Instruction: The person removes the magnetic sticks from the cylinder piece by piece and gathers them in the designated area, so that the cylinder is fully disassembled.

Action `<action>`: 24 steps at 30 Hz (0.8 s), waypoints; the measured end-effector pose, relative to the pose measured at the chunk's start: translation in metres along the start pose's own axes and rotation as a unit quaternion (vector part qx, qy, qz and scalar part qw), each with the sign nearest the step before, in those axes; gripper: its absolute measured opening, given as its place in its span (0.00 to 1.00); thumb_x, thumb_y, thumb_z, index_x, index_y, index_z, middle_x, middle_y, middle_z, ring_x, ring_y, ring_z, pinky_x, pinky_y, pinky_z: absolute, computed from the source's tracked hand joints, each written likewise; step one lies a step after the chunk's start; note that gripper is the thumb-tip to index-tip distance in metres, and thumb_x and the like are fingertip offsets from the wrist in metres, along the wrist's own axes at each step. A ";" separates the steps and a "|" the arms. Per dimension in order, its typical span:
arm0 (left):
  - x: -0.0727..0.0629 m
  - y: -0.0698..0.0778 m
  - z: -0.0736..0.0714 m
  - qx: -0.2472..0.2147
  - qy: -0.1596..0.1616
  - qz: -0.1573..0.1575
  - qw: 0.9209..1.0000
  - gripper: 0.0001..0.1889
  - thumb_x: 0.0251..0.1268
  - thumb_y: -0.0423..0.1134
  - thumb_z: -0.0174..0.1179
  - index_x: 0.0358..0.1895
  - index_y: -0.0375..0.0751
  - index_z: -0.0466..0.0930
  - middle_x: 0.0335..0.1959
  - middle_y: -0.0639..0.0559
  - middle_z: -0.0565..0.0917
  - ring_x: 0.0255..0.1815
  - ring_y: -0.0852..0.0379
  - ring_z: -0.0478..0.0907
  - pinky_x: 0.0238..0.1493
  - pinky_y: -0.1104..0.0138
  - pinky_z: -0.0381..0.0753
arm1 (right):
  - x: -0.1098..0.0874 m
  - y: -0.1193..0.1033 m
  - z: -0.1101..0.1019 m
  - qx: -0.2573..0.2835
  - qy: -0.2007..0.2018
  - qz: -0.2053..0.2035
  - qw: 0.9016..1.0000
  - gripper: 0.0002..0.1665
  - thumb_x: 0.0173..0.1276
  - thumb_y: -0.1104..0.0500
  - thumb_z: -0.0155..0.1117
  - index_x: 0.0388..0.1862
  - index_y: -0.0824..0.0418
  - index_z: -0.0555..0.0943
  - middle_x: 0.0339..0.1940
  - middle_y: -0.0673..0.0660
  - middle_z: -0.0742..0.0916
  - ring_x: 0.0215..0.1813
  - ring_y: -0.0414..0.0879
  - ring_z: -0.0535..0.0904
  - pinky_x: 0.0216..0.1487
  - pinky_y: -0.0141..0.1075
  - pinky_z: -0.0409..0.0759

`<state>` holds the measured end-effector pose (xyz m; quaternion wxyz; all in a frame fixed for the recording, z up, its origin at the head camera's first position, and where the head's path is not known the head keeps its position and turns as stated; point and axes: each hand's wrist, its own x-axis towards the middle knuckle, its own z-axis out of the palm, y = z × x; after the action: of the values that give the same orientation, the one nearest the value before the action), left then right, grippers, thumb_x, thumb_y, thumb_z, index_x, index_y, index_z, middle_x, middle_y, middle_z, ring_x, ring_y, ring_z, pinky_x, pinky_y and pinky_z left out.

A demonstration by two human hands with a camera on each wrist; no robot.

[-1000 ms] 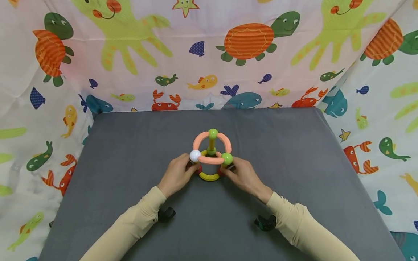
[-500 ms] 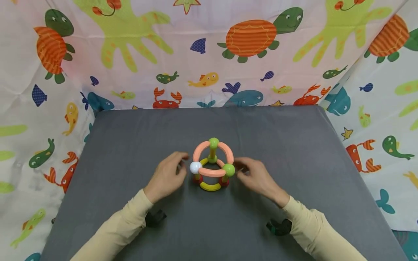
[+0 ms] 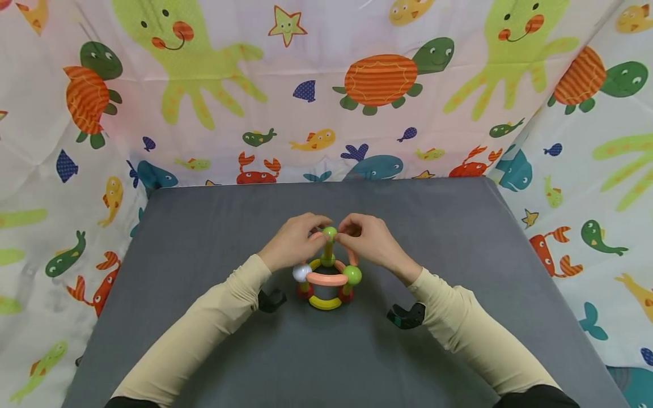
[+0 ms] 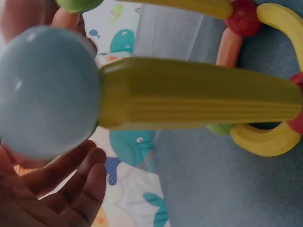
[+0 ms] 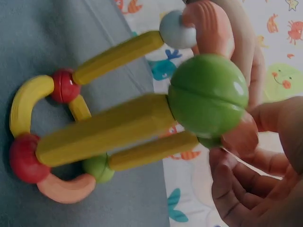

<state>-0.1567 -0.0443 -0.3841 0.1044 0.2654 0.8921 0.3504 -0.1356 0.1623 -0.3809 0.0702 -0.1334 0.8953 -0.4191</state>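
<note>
A ball-and-rod building toy frame stands upright mid-table. Its lower ring has yellow curved rods (image 3: 325,304) and red balls (image 5: 31,158); yellow straight rods (image 4: 199,94) rise to an upper ring. That ring joins a white ball (image 3: 302,272), a front-right green ball (image 3: 352,275) and a rear green ball (image 3: 329,231) with orange curved rods (image 3: 326,280). At the rear ball, my left hand (image 3: 291,242) pinches the left orange rod. Opposite it, my right hand (image 3: 374,241) pinches the right orange rod (image 3: 352,256) near the same ball. Fingers partly hide both rods.
Under the frame lies a grey cloth-covered table (image 3: 326,362). Sea-animal fabric (image 3: 285,102) hangs behind it and along both sides. Black wrist cameras (image 3: 406,315) hang below both wrists.
A second ago both hands were at the frame's lower red balls. They then drew apart to either side, and now have come up to the rear top ball.
</note>
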 end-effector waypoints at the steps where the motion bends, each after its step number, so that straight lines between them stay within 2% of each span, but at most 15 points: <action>1: 0.000 0.000 0.002 0.002 0.008 0.010 1.000 0.19 0.71 0.43 0.55 0.61 0.43 0.78 0.53 0.47 0.82 0.44 0.54 0.78 0.43 0.62 0.78 | 0.000 -0.001 0.001 0.006 0.001 0.003 1.000 0.08 0.69 0.53 0.63 0.42 0.55 0.82 0.32 0.54 0.87 0.22 0.43 0.80 0.36 0.37 0.79; 5: 0.000 0.001 0.008 0.021 0.046 0.054 0.997 0.17 0.70 0.41 0.57 0.58 0.41 0.81 0.49 0.47 0.84 0.38 0.55 0.77 0.37 0.67 0.75 | 0.001 -0.003 0.004 0.016 0.016 0.002 1.000 0.06 0.68 0.54 0.63 0.39 0.55 0.82 0.29 0.56 0.87 0.13 0.46 0.76 0.30 0.37 0.78; 9: 0.000 0.003 0.009 0.035 0.066 0.072 0.995 0.15 0.68 0.38 0.59 0.55 0.40 0.83 0.47 0.47 0.85 0.35 0.55 0.76 0.35 0.68 0.73 | 0.002 -0.005 0.006 0.006 0.033 -0.002 0.999 0.04 0.67 0.55 0.63 0.37 0.54 0.82 0.27 0.54 0.86 0.12 0.46 0.75 0.28 0.36 0.78; 15: 0.000 0.001 0.010 0.040 0.069 0.077 0.994 0.14 0.67 0.36 0.60 0.54 0.40 0.83 0.47 0.46 0.85 0.36 0.55 0.77 0.36 0.68 0.74 | 0.003 -0.007 0.010 -0.008 0.051 -0.003 0.999 0.03 0.65 0.58 0.62 0.35 0.55 0.82 0.27 0.53 0.86 0.11 0.45 0.74 0.31 0.35 0.78; 20: 0.000 -0.002 0.010 0.042 0.066 0.070 0.995 0.15 0.67 0.36 0.59 0.55 0.39 0.83 0.47 0.45 0.85 0.37 0.54 0.78 0.36 0.66 0.75 | 0.003 -0.003 0.008 0.004 0.027 0.008 1.000 0.09 0.70 0.58 0.57 0.38 0.58 0.84 0.23 0.54 0.84 0.10 0.46 0.74 0.27 0.38 0.77; 24: 0.000 -0.003 0.010 0.047 0.061 0.064 0.995 0.15 0.68 0.37 0.59 0.56 0.40 0.82 0.48 0.45 0.85 0.40 0.53 0.80 0.39 0.64 0.77 | 0.006 0.007 0.004 0.046 -0.004 0.042 0.998 0.10 0.71 0.58 0.57 0.40 0.60 0.84 0.22 0.57 0.83 0.16 0.46 0.75 0.27 0.38 0.75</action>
<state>-0.1546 -0.0403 -0.3935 0.0145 0.3047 0.8936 0.3293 -0.1420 0.1617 -0.3885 0.0972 -0.0937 0.8794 -0.4565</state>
